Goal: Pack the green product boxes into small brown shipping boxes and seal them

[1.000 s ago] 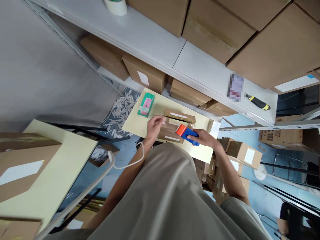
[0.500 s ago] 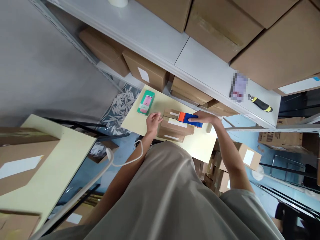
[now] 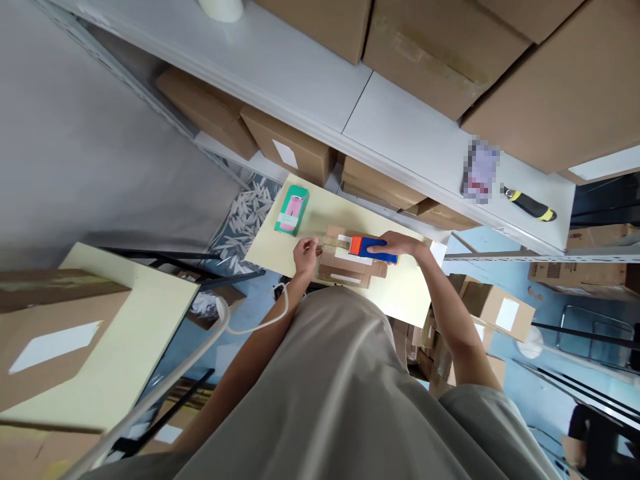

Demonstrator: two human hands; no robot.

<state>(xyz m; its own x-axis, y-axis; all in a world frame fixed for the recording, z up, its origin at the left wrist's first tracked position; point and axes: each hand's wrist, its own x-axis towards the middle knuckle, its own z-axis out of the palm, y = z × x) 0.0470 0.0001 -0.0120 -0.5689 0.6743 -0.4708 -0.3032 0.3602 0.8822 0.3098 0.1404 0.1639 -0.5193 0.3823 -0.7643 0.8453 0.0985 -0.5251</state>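
Observation:
A blue and orange tape dispenser (image 3: 375, 248) is gripped in my right hand (image 3: 399, 245), over a small cardboard box (image 3: 345, 273) with white labels on it. From its orange end a strip of clear packing tape (image 3: 330, 243) runs left across the box. My left hand (image 3: 306, 259) is closed at the box's left edge, thumb and fingers pinching the tape's free end. Beyond that hand, a green box with a pink picture (image 3: 292, 209) lies on the pale yellow table (image 3: 265, 233).
Above the table is a white shelf (image 3: 400, 127) bearing large cartons (image 3: 450, 53), a phone-like pixelated item (image 3: 481, 171) and a yellow-black cutter (image 3: 530, 204). A second table (image 3: 150, 300) with a carton (image 3: 55, 333) stands left. A white curved tube (image 3: 200, 353) crosses near my left arm.
The tape dispenser in my right hand has shifted slightly left and down over the box. My left hand has also lowered a little, and the view has tilted slightly.

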